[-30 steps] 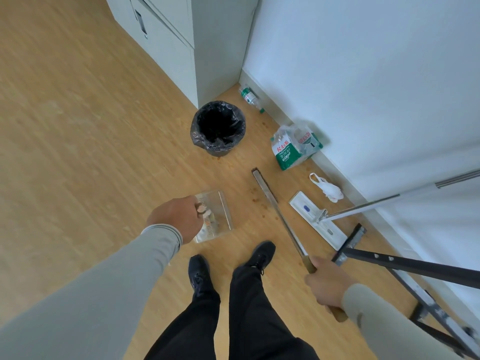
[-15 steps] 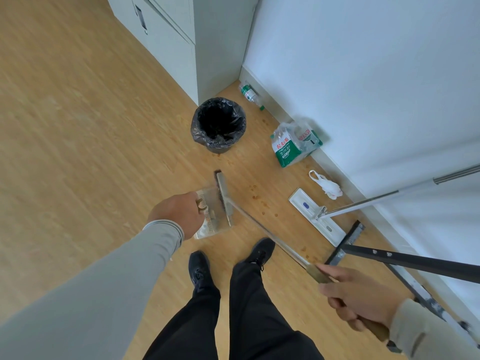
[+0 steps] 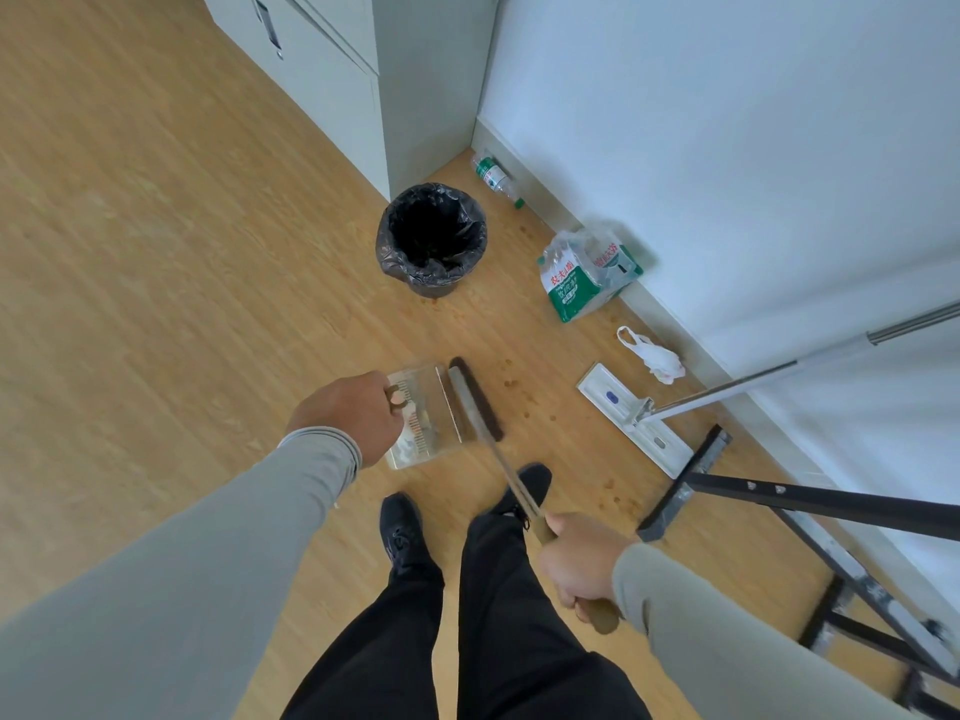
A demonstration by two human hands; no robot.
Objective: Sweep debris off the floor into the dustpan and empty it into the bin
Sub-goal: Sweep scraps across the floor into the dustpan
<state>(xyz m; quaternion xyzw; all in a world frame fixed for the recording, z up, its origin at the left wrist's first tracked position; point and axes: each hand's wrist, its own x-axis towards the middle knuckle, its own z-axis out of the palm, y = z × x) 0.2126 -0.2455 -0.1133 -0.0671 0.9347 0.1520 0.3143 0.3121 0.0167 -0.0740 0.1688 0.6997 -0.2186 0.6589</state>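
My left hand (image 3: 349, 417) grips the handle of a clear plastic dustpan (image 3: 423, 415) that rests on the wooden floor in front of my feet. My right hand (image 3: 581, 563) is closed around the wooden handle of a long broom. The dark broom head (image 3: 475, 398) lies along the dustpan's right lip, touching it. Small bits of debris sit inside the pan. Brown specks of debris (image 3: 511, 379) are scattered on the floor to the right of the broom. A bin lined with a black bag (image 3: 432, 239) stands open beyond the pan, beside a cabinet.
A grey cabinet (image 3: 332, 70) and a white wall close off the corner. Along the wall lie a plastic bottle (image 3: 496, 178), a green-and-white bottle pack (image 3: 587, 275), a white bag (image 3: 654, 356) and a flat mop (image 3: 634, 418). A black metal frame (image 3: 810, 504) stands at right.
The broom head swept left from the open floor to the dustpan, then settled along the pan's right lip. My right hand pulled back toward my body. My left hand stayed on the dustpan.
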